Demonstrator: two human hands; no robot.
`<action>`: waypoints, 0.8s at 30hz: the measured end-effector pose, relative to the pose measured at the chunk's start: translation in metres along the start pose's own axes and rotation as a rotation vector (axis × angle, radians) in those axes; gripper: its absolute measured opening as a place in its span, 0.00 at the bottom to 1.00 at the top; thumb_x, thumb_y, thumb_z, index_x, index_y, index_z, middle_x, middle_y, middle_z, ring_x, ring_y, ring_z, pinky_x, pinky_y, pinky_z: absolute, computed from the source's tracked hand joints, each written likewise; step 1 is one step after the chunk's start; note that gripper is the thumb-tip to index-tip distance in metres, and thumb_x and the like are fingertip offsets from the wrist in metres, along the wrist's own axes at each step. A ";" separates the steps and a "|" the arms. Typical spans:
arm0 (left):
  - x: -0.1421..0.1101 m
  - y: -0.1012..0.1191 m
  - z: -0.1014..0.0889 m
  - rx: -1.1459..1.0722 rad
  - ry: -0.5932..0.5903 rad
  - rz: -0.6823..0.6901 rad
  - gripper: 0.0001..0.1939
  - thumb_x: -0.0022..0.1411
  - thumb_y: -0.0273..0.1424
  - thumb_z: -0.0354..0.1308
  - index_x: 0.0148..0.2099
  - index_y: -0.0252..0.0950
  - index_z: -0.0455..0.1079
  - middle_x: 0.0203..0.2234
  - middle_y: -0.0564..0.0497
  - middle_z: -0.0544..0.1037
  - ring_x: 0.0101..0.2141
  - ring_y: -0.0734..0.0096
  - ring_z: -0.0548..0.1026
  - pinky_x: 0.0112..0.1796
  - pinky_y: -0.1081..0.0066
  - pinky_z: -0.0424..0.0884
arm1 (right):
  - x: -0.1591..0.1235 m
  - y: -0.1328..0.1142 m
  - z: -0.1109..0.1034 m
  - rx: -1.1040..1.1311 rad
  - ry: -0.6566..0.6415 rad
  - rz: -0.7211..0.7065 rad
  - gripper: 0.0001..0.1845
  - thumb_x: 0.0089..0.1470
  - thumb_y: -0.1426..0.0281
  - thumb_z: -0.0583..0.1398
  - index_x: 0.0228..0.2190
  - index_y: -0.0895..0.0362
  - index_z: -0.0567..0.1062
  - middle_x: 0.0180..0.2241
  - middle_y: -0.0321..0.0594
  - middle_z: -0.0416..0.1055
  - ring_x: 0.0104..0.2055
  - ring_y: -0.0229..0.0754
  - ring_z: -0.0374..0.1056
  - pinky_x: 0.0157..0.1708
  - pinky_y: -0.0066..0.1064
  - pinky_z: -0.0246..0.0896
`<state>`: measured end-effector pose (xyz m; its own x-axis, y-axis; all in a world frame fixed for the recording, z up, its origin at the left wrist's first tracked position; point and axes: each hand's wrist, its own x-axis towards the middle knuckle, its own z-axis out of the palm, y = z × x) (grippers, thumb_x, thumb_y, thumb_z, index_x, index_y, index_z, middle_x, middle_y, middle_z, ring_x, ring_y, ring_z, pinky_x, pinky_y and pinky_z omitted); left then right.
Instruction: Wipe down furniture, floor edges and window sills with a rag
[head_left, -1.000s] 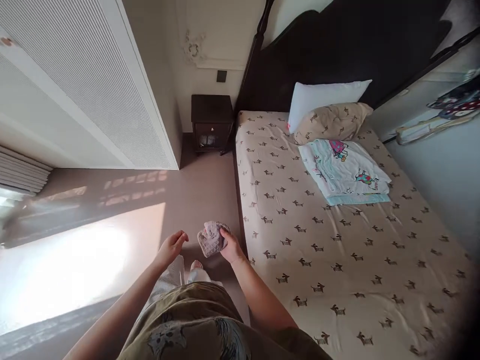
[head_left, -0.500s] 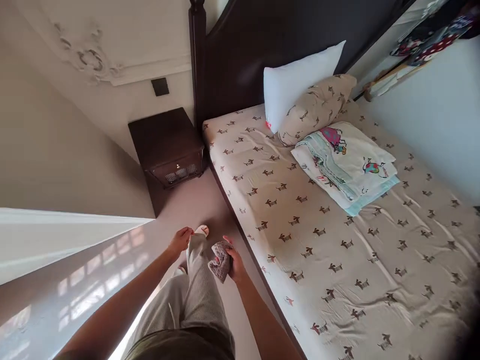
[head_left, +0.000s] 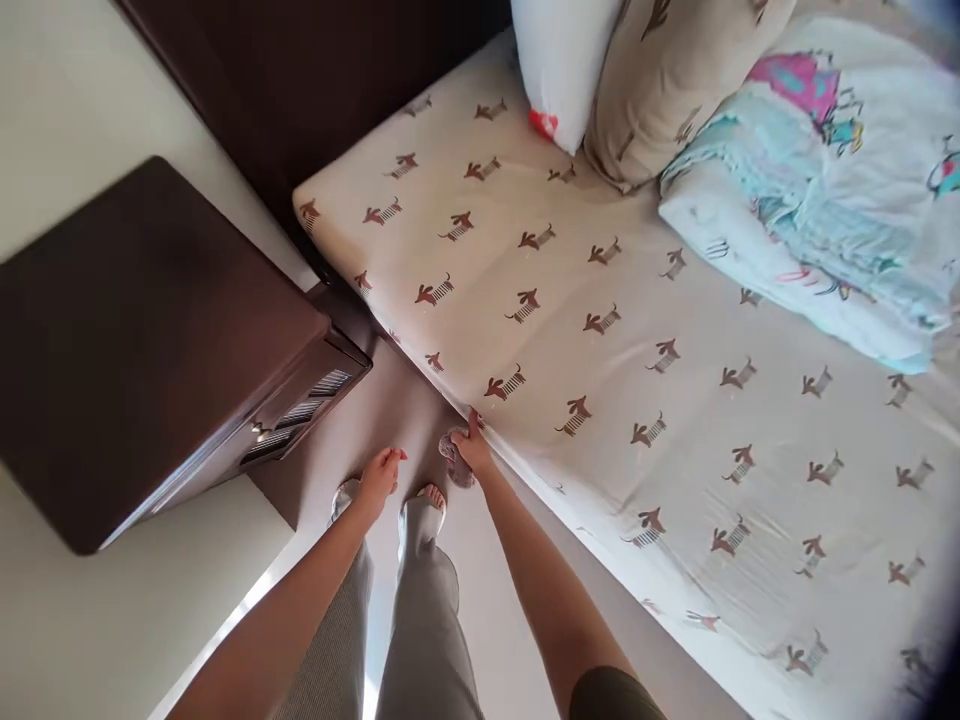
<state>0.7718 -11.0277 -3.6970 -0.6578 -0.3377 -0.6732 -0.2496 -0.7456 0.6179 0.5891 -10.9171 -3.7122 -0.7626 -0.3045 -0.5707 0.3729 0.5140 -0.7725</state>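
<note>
My right hand [head_left: 471, 450] is shut on a crumpled grey-mauve fuzzy cloth [head_left: 457, 462], low beside the long edge of the mattress [head_left: 622, 280]. Its fingertips reach the edge of the dachshund-print fitted sheet. Much of the cloth is hidden by my fingers. My left hand [head_left: 380, 478] hangs in the air above my feet, holding nothing and touching nothing, with the cloth a short way to its right.
A dark wooden nightstand [head_left: 165, 340] stands left of the bed against the dark headboard [head_left: 300, 80]. A white pillow [head_left: 562, 60], a beige pillow [head_left: 675, 80] and a folded printed blanket [head_left: 810, 170] lie on the mattress. My feet stand on the floor below my hands.
My view has tilted down and closer to the bed. My right hand has carried the cloth to the mattress edge, and my left hand has lowered toward my feet.
</note>
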 end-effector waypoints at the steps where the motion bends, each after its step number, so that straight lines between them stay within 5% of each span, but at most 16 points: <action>1: 0.007 -0.004 -0.002 0.012 -0.005 -0.034 0.16 0.57 0.44 0.58 0.30 0.37 0.62 0.14 0.65 0.48 0.14 0.83 0.44 0.18 0.75 0.39 | -0.001 0.007 0.000 -0.074 0.075 -0.043 0.48 0.39 0.71 0.63 0.63 0.48 0.58 0.19 0.24 0.63 0.20 0.36 0.61 0.24 0.27 0.59; 5: 0.019 -0.022 -0.004 0.051 -0.052 -0.140 0.15 0.57 0.41 0.59 0.28 0.37 0.62 0.13 0.64 0.47 0.14 0.83 0.44 0.19 0.75 0.38 | -0.011 0.024 0.007 -0.344 0.273 -0.208 0.42 0.39 0.73 0.64 0.59 0.50 0.68 0.17 0.28 0.61 0.28 0.42 0.65 0.34 0.31 0.58; 10: 0.020 -0.023 -0.005 0.009 -0.068 -0.175 0.16 0.57 0.42 0.60 0.28 0.37 0.61 0.13 0.65 0.47 0.14 0.83 0.44 0.19 0.75 0.38 | -0.013 0.016 0.019 -0.271 0.232 -0.148 0.34 0.36 0.76 0.63 0.50 0.50 0.75 0.13 0.24 0.55 0.25 0.40 0.61 0.34 0.31 0.56; 13: 0.011 -0.008 -0.009 -0.050 -0.055 -0.156 0.20 0.57 0.47 0.59 0.29 0.37 0.58 0.14 0.64 0.49 0.15 0.84 0.45 0.19 0.75 0.39 | -0.035 0.003 0.027 -0.100 0.156 -0.088 0.23 0.37 0.72 0.62 0.41 0.51 0.75 0.17 0.24 0.61 0.23 0.37 0.59 0.30 0.28 0.57; 18: -0.046 0.033 -0.017 -0.114 -0.049 -0.103 0.26 0.51 0.53 0.61 0.30 0.38 0.55 0.14 0.65 0.49 0.15 0.84 0.45 0.18 0.76 0.40 | -0.157 -0.009 0.040 0.542 -0.068 0.086 0.14 0.36 0.67 0.66 0.30 0.52 0.71 0.23 0.28 0.71 0.24 0.39 0.66 0.28 0.31 0.65; 21: -0.090 0.054 -0.021 -0.104 -0.086 -0.082 0.26 0.48 0.53 0.64 0.29 0.38 0.57 0.13 0.66 0.49 0.15 0.85 0.45 0.18 0.77 0.39 | -0.238 -0.001 0.036 0.735 -0.105 0.128 0.15 0.39 0.66 0.69 0.33 0.54 0.77 0.29 0.36 0.78 0.31 0.44 0.73 0.37 0.38 0.71; 24: -0.121 0.061 -0.026 -0.082 -0.083 -0.067 0.25 0.49 0.51 0.64 0.28 0.37 0.58 0.13 0.65 0.50 0.14 0.85 0.45 0.18 0.77 0.39 | -0.286 0.015 0.024 0.854 -0.120 0.177 0.18 0.41 0.60 0.70 0.36 0.55 0.81 0.35 0.42 0.81 0.39 0.49 0.77 0.47 0.43 0.71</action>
<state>0.8545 -11.0481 -3.5886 -0.6991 -0.2389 -0.6739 -0.2384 -0.8107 0.5347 0.8258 -10.8411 -3.5671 -0.6135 -0.3845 -0.6898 0.7847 -0.1991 -0.5870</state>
